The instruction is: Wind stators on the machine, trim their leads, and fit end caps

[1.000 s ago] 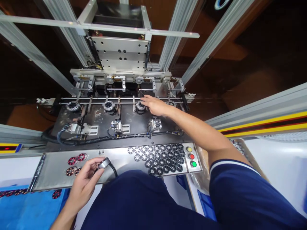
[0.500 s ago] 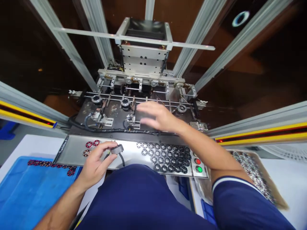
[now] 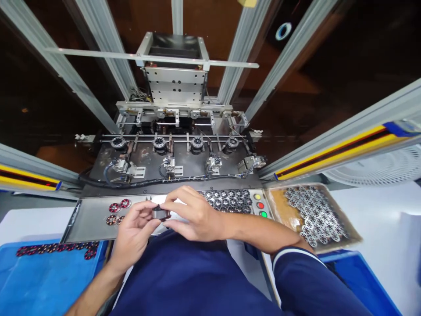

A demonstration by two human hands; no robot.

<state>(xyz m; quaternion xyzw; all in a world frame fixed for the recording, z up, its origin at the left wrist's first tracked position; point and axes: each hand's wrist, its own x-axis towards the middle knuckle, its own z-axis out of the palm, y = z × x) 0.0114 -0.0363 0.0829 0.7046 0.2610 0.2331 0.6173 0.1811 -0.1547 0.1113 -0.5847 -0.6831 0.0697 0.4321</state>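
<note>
At far left, a blue tray [image 3: 49, 281] holds a row of wound cores [image 3: 59, 248], with red-wound cores [image 3: 125, 203] lying on the steel ledge [image 3: 92, 219] beside it. Above that ledge, your left hand [image 3: 131, 230] clamps its fingers on a dark gray metal cylinder [image 3: 160, 213], your right hand [image 3: 194, 215] pinching its other side. Farther right sit black slotted cores [image 3: 230, 199], three push buttons [image 3: 260, 205] and a carton [image 3: 283, 208] of silver cores [image 3: 319, 215].

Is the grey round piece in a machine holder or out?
Out: the left hand and right hand hold the grey piece away from the holders.
</note>
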